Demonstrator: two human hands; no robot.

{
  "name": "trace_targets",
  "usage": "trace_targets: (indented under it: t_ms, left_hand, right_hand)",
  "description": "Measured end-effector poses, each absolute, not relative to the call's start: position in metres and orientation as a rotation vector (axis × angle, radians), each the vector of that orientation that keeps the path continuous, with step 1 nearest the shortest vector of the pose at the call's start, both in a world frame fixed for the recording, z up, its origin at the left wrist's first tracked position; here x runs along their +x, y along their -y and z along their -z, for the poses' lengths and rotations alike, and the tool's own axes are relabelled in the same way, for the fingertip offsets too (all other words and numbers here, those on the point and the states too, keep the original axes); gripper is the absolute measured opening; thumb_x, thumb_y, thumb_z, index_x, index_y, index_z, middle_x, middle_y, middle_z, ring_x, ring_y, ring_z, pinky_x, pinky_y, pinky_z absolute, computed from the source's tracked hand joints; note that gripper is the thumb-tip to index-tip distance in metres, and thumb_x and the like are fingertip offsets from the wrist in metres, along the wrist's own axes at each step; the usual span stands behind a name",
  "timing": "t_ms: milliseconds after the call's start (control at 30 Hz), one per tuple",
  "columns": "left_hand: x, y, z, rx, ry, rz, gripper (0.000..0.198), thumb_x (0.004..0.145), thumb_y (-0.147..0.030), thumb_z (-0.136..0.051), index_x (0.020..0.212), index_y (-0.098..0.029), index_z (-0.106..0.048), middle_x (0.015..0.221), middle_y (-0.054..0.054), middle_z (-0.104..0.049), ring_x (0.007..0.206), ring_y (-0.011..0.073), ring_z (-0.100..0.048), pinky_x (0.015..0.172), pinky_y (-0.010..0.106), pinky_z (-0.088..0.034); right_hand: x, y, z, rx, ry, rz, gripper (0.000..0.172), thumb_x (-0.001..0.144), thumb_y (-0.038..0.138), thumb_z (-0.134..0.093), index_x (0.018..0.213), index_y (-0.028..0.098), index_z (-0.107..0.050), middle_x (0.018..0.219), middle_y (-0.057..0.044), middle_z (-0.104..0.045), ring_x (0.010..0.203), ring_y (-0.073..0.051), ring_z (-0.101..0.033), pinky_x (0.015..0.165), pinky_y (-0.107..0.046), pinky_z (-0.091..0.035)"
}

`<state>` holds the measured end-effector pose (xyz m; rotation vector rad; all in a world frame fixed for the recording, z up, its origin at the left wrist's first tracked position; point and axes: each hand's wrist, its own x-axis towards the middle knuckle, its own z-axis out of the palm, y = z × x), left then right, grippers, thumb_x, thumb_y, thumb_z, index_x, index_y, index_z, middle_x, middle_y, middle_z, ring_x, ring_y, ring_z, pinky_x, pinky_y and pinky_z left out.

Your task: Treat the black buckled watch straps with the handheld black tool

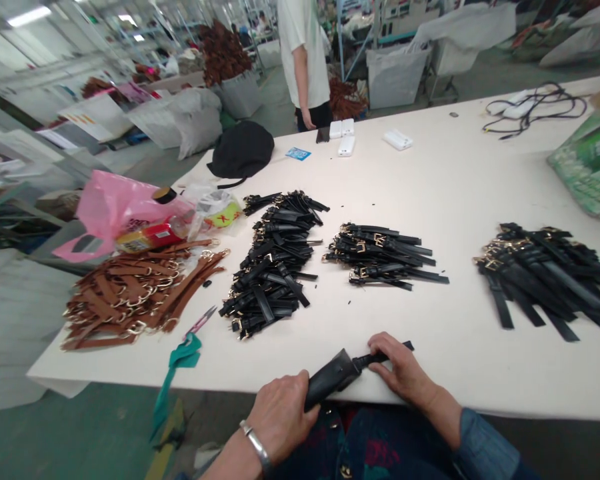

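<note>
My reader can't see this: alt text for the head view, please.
The left hand and right hand hold a black strap at a white table. Beyond lie piles of buckled black straps; brown straps lie at left.

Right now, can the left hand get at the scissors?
Probably yes: the scissors lie a bit forward and to the left of the left hand, with only tabletop showing between. But that hand grips a black strap, so it would likely need to let go first.
</note>
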<state>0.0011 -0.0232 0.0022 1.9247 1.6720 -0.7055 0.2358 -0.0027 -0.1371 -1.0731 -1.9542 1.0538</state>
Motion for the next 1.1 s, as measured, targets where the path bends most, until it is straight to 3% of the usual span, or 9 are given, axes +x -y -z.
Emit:
trace_targets:
  t_ms: [333,567,900,1100]
  left_hand:
    - [0.019,0.013,0.006,1.905,-1.734,0.605,0.028,0.075,-0.04,-0.041,0.092,-0.021,-0.052,0.087,0.007,-0.065,0.083,0.0224,-0.06,0.069,0.031,-0.041]
    - [-0.012,0.042,0.0,1.837,-1.727,0.658,0.031,0.076,-0.041,-0.041,0.099,-0.022,-0.051,0.089,0.006,-0.065,0.086,0.0222,-0.059,0.073,0.031,-0.041]
    - [-0.007,0.057,0.009,1.792,-1.742,0.613,0.033,0.076,-0.041,-0.042,0.103,-0.022,-0.049,0.095,0.006,-0.064,0.09,0.0229,-0.058,0.077,0.032,-0.042]
    - [-0.008,0.059,0.01,1.8,-1.749,0.573,0.03,0.077,-0.039,-0.041,0.101,-0.021,-0.049,0.095,0.005,-0.064,0.09,0.0219,-0.058,0.077,0.031,-0.041]
  right_hand:
    - [0.236,0.002,0.135,-1.082,1.97,-1.033,0.014,0.076,0.014,-0.052,0.088,0.02,-0.048,0.091,-0.007,-0.054,0.087,-0.019,-0.05,0.077,-0.034,-0.044]
    - [0.236,0.001,0.126,-1.095,2.063,-1.052,0.028,0.075,0.017,-0.055,0.103,0.021,-0.056,0.099,-0.007,-0.052,0.091,-0.019,-0.05,0.08,-0.034,-0.043]
    - [0.212,-0.02,0.095,-1.193,2.671,-0.882,0.014,0.081,0.023,-0.051,0.08,0.025,-0.066,0.078,-0.004,-0.059,0.081,-0.019,-0.051,0.069,-0.029,-0.037]
    - [0.197,-0.036,0.087,-1.197,2.951,-0.837,0.016,0.073,0.007,-0.051,0.074,0.015,-0.064,0.077,-0.007,-0.063,0.07,-0.017,-0.058,0.059,-0.024,-0.038]
